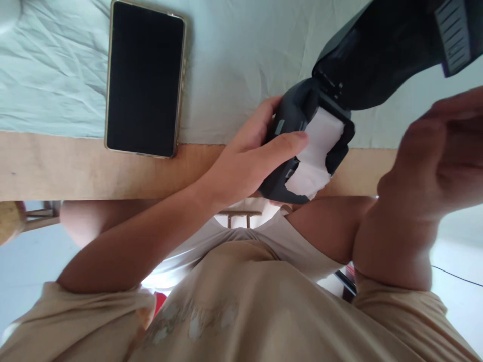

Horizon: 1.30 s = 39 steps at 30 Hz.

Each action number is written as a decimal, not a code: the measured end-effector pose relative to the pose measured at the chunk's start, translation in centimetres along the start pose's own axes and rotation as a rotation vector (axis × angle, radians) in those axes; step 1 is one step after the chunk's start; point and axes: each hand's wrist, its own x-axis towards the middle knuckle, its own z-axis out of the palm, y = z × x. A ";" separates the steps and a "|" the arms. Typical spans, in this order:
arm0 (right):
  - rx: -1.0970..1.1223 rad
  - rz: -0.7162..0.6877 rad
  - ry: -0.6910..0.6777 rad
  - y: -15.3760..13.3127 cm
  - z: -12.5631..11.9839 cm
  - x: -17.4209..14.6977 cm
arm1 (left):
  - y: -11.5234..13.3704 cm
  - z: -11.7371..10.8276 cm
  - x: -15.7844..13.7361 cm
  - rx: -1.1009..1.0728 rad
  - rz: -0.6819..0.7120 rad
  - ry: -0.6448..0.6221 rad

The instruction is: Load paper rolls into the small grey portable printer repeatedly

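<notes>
My left hand (260, 146) is wrapped round a dark grey handheld device (279, 171) above the table's front edge. Its thumb presses on a torn-edged strip of white paper (317, 151) lying in the device's open hollow. A glossy black part (362, 60) meets the device's far end and reaches to the upper right; a grey ridged piece (453, 35) shows near its outer end. Whether the two are joined is unclear. My right hand (441, 151) is raised at the right, close below that black part. Its fingers are blurred and partly cut off by the frame.
A tablet (145, 78) with a dark screen and clear case lies at the left on a pale green cloth (241, 60). The bare wooden table edge (49, 166) runs across in front of my lap. A thin black cable (456, 275) shows at the lower right.
</notes>
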 end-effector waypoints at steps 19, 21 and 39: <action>-0.342 -0.094 -0.577 3.3 0.0 1.0 | -0.2 -0.6 0.0 0.031 -0.030 0.052; -0.337 -0.107 -0.578 3.3 0.0 1.0 | -0.3 -0.8 0.1 0.028 -0.019 0.037; -0.087 0.053 -0.631 0.9 -0.6 1.2 | -0.4 -0.9 0.0 0.029 -0.017 0.018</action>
